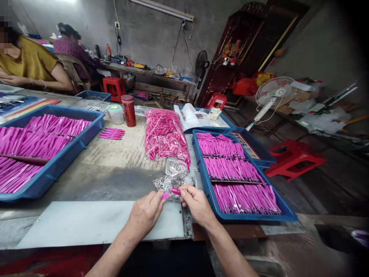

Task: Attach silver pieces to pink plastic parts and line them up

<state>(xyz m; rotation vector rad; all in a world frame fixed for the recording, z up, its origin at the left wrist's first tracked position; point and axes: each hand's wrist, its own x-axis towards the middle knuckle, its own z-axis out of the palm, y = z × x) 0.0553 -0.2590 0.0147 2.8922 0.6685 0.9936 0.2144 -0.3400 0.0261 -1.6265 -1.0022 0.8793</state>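
**A:** Far left first?
**B:** Blue tray (69, 152) packed with pink strips (43, 142). A person in a yellow shirt (31, 61) sits behind it, arms on the table (115, 169).

**A:** Middle?
**B:** Red bottle (128, 110) beside a lidded cup (116, 114) at the back. A bag of pink pieces (164, 132) lies in front of them, and nearer still is a clear bag of small metal bits (173, 177).

**A:** Hands?
**B:** At the near edge, over a white board (95, 223). The left hand (147, 213) has thumb and fingertips pinched on a pale pink piece (165, 195). The right hand (196, 202) pinches a bright pink piece (175, 191). The two pieces are just beside each other, right in front of the metal bits. I can't tell if they touch.

**A:** Right side?
**B:** Second blue tray (206, 184) with rows of strips, just beside the right hand. Red stool (291, 157) on the floor past it.
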